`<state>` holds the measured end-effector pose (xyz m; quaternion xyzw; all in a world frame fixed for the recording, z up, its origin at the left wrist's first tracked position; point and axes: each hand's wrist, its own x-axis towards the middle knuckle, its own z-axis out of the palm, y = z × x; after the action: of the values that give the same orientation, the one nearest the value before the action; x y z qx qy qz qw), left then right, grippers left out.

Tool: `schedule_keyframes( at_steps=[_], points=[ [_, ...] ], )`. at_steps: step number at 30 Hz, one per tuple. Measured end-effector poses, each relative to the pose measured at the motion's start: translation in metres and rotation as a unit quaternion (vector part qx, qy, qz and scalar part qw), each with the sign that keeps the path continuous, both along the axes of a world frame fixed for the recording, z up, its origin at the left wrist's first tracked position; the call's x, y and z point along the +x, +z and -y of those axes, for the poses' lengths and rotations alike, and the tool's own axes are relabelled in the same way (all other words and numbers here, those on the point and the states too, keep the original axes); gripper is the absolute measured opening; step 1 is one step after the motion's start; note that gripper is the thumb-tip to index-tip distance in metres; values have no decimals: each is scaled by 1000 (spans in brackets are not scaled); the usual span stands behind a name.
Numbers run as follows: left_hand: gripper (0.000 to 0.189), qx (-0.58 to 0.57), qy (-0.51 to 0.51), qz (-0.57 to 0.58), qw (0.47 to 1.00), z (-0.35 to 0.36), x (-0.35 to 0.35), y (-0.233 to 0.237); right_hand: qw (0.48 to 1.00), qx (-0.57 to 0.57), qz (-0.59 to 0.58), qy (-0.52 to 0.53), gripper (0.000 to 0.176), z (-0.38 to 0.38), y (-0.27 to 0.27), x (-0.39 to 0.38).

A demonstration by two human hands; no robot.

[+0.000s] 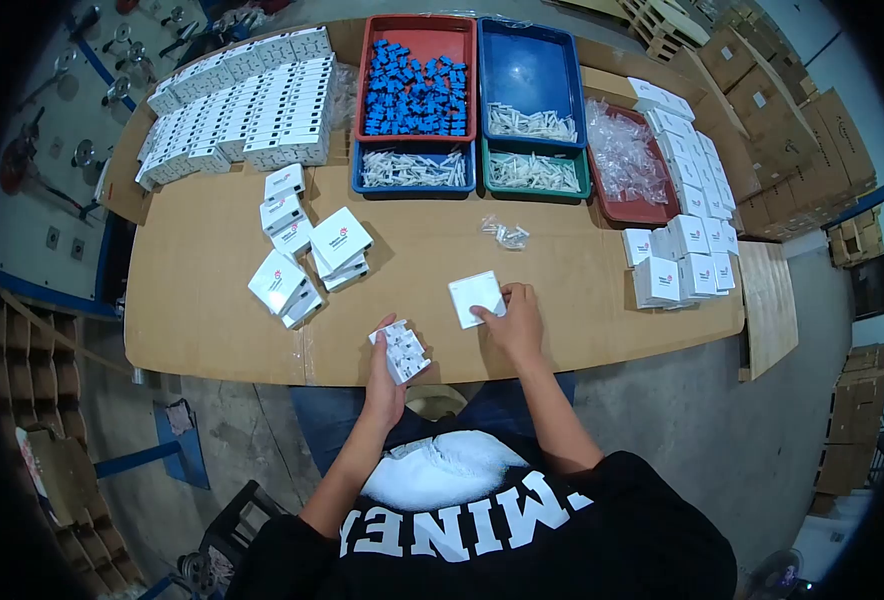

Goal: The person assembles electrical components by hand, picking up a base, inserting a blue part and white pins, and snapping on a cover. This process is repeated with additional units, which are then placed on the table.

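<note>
My left hand [384, 382] is closed around a white plastic module [405, 352] with a stepped, uneven face, near the table's front edge. To its right, my right hand [518, 324] grips a flat white square piece [474, 296] between thumb and fingers, with its plain face upward. The two pieces are apart. Beyond them lies a small clear plastic bag [505, 233] with small light-coloured parts in it. At the left, several white boxes with a red logo [342, 238] sit in loose stacks on the cardboard-covered table [212, 290].
Rows of white units [247, 100] fill the back left. Behind the bag stand a red tray [370, 75] of blue parts and blue and green trays [526, 70] with white plugs. A red tray of clear bags [627, 160] and stacked white boxes [687, 245] occupy the right.
</note>
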<state>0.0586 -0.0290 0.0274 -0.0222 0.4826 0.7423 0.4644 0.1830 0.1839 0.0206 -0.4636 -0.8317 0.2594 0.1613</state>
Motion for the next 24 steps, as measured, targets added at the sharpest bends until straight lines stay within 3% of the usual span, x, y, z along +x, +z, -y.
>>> schedule_keyframes(
  at_steps=[1,3,4,5,6,7,9,12,14,24],
  points=[
    [62,-15,-19,-10,1000,-1,0,-1,1000,-2,1,4,49,-2,-4,0],
    [64,-19,-25,-5,999,1,1,1,972,-220,-69,50,42,-7,-4,-4],
    [67,-18,-37,-1,999,2,-1,3,915,-373,-147,33,34,-11,-17,-6],
    [67,-21,-32,-3,999,4,-2,6,914,-377,-147,38,34,-6,-6,-9],
    [66,-15,-33,18,999,5,-4,9,815,-510,-277,-1,32,2,17,-10],
    [65,-7,-35,38,999,5,-6,11,678,-619,-394,-41,31,7,30,-11],
    [67,-7,-29,33,999,6,-9,10,681,-608,-403,-64,40,11,27,-14],
    [69,-10,-24,33,999,6,-8,11,635,-659,-401,-49,41,10,17,-13],
    [69,-12,-20,36,999,6,-8,11,566,-706,-422,-47,43,13,18,-15],
    [69,-8,-17,43,999,6,-7,12,568,-716,-402,-48,43,23,18,-17]
  ],
)
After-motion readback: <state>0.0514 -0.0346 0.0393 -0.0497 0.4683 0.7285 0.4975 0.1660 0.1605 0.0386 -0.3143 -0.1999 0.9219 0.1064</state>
